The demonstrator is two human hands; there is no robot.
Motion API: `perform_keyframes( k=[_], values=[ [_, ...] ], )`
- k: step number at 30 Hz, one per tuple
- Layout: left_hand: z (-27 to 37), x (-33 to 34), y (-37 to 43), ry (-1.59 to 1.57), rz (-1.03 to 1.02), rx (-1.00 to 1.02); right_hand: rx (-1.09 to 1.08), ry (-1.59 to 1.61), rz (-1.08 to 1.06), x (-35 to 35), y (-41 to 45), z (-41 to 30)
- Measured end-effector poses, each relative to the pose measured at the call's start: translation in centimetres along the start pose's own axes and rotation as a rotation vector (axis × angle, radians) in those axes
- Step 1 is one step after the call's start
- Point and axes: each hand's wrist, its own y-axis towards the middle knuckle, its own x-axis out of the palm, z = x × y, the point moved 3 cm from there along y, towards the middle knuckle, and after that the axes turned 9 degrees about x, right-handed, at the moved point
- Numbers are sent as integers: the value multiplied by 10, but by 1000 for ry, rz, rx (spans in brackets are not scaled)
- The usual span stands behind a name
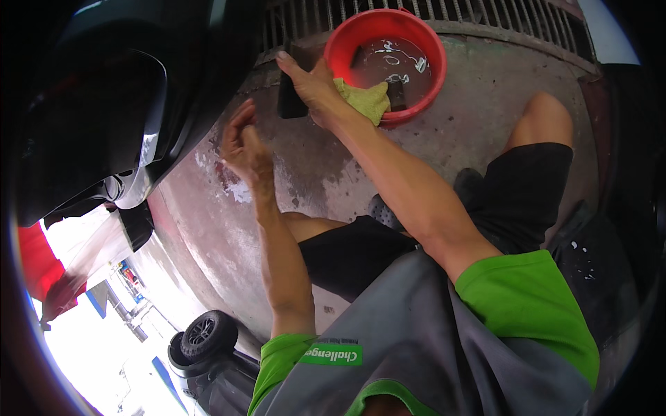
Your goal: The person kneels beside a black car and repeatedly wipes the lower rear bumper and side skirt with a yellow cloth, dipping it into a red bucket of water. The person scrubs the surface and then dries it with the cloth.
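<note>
My left hand (246, 148) is raised over the floor beside a glossy black car body panel (109, 104), its fingers loosely bent and nothing visible in it. To its right, my right hand (312, 86) reaches to the left edge of a red plastic bucket (439, 62), thumb spread from the fingers. Murky water (393, 62) with bright reflections stands in the bucket. A yellow-green cloth (367, 101) hangs over the near rim, partly behind my right wrist. Behind that hand is a dark rectangular object (292, 99); whether they touch is unclear.
A metal grating (468, 13) runs behind the bucket on the stained concrete floor (333, 151). My bent knees and dark shoes are below. A black vehicle with a rear-mounted spare wheel (205, 333) is at lower left, near a red and white sheet (62, 260).
</note>
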Motion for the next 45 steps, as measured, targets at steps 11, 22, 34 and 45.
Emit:
perform_keyframes(
  k=[11,22,34,45],
  values=[
    [-65,-2,-27,454,-644,-501,-75,293,67,43,10,-26],
    [-148,-37,-61,239,-793,-500,-506,193,439,104,-28,4],
    [-120,-10,-75,329,-836,-343,-436,154,354,94,-3,-2],
    [-48,79,-62,71,-587,-322,-331,55,323,102,-37,9]
  ],
)
